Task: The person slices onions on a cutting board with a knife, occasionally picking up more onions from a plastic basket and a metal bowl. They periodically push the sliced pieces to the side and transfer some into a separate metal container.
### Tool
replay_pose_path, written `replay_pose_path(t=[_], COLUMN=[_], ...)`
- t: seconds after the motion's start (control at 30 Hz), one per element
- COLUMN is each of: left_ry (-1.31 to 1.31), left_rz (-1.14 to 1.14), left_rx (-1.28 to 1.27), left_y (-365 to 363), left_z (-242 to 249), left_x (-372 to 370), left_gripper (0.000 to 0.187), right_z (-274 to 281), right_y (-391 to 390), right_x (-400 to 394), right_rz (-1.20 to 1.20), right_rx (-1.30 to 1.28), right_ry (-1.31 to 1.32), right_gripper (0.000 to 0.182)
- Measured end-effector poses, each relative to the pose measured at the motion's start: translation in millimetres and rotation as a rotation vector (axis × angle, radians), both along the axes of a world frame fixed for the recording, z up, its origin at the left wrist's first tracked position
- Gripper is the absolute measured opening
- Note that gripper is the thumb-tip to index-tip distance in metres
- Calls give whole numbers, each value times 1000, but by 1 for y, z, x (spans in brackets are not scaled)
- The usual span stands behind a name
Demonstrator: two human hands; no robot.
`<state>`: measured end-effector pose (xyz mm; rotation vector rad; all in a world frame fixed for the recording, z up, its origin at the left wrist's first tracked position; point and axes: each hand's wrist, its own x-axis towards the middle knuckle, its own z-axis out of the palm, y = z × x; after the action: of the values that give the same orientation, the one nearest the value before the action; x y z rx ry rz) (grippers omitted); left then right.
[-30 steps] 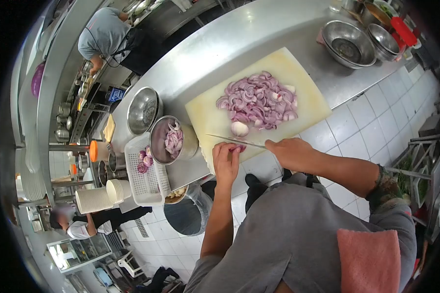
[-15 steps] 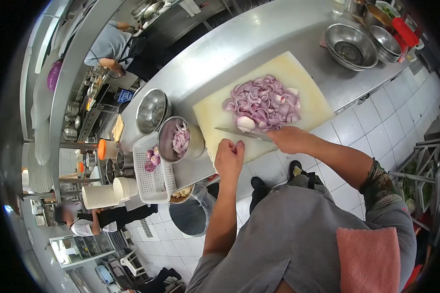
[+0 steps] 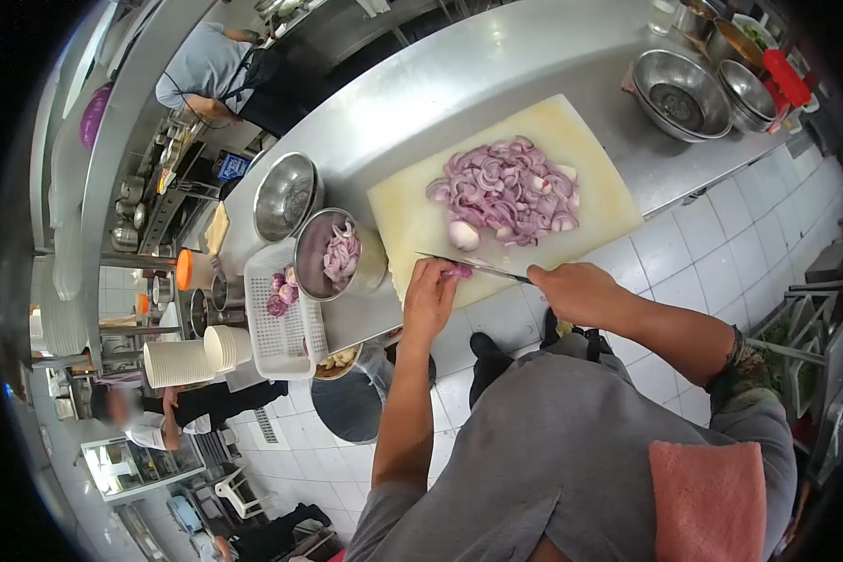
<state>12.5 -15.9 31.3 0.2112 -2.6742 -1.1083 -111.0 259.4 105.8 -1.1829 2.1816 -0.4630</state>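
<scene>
My right hand (image 3: 573, 294) is closed round the handle of a kitchen knife (image 3: 485, 269), its blade pointing left across the near edge of the cutting board (image 3: 407, 211). My left hand (image 3: 427, 298) pinches a small piece of red onion (image 3: 458, 272) against the board, right at the blade. Behind the knife lies a wide heap of sliced red onion (image 3: 510, 192). A peeled onion half (image 3: 464, 235) rests pale and rounded at the heap's near left side. The fingers partly hide the piece in my left hand.
Left of the board stand a steel pot (image 3: 373, 260) with onion slices, a steel bowl (image 3: 286, 195) and a white basket (image 3: 288, 348) holding several red onions. Steel bowls (image 3: 681, 92) stand at the far right. A bin (image 3: 348, 412) is below the counter. Two other people (image 3: 206, 66) are at left.
The knife has shifted slightly toward me and now lies across the onion piece by my left fingers. My right hand has moved a little right and down. The view has shifted slightly.
</scene>
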Motion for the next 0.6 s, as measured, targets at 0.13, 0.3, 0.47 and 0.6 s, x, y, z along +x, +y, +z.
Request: replay_pose_path(t=[0.13, 0.3, 0.47, 0.6], left_ry=[49, 56, 95, 126], left_rz=[17, 25, 47, 62], left_rx=[31, -3, -1, 0], left_y=[7, 9, 12, 14], left_z=[-5, -7, -11, -11], left_x=[0, 3, 1, -5], left_gripper=[20, 20, 18, 18], right_z=[-13, -14, -8, -60], right_y=[-2, -26, -15, -28], right_x=[4, -12, 1, 0], right_rz=[-22, 37, 4, 5], right_rx=[1, 10, 95, -101], right_ry=[13, 0, -38, 81], right_gripper=[29, 29, 30, 31])
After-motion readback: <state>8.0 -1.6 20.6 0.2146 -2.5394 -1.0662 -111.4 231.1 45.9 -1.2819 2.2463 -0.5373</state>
